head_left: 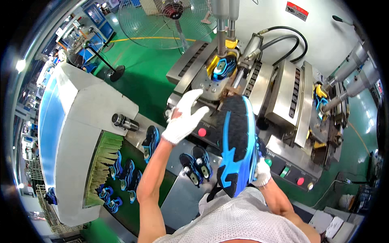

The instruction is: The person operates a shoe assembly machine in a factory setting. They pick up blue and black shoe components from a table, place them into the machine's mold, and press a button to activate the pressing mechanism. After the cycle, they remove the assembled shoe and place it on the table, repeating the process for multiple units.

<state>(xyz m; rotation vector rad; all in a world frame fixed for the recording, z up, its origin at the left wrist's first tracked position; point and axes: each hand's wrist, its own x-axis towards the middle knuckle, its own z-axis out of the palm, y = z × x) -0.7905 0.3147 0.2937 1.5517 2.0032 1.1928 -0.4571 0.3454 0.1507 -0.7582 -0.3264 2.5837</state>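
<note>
In front of my body, a sneaker (239, 137) stands with its black and blue sole turned toward me. My right hand (262, 173), in a white glove, grips it from the right side; the shoe hides part of the fingers. My left hand (184, 117), also gloved in white, is held up left of the shoe with thumb and fingers apart and nothing in it. Just beyond that hand, another blue and black shoe (224, 68) sits in the press station (210, 87), between yellow pads and under a metal cylinder.
Two shoes (196, 165) rest on the metal table (180, 194), with another shoe (150, 141) farther left. Several more lie by the green strip curtain (104, 170) of a grey machine (77, 141). A second press station (320, 117) is at right. Red button (202, 132) faces me. Fan (162, 20) stands behind.
</note>
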